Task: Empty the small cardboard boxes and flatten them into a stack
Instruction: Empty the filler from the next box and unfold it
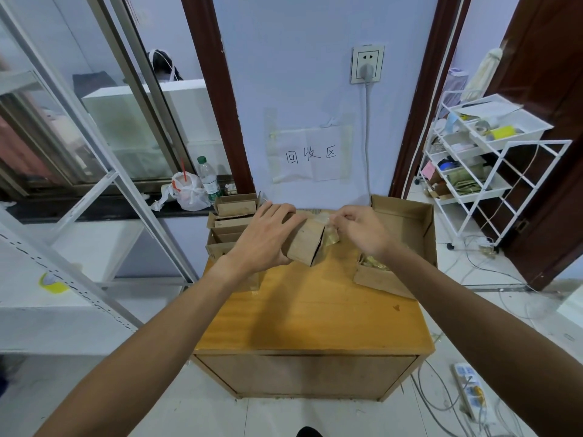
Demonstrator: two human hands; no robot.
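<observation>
Two hands [263,238] [358,230] on box [306,244], tape [331,239]

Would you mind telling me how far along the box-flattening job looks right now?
Early, I'd judge. Done: some yellowish scraps lie in the large open carton; no flattened stack is visible. In hand: the left hand grips a small cardboard box while the right hand pinches clear tape at its end. Left: several small boxes stand unflattened at the back left of the wooden cabinet.
</observation>
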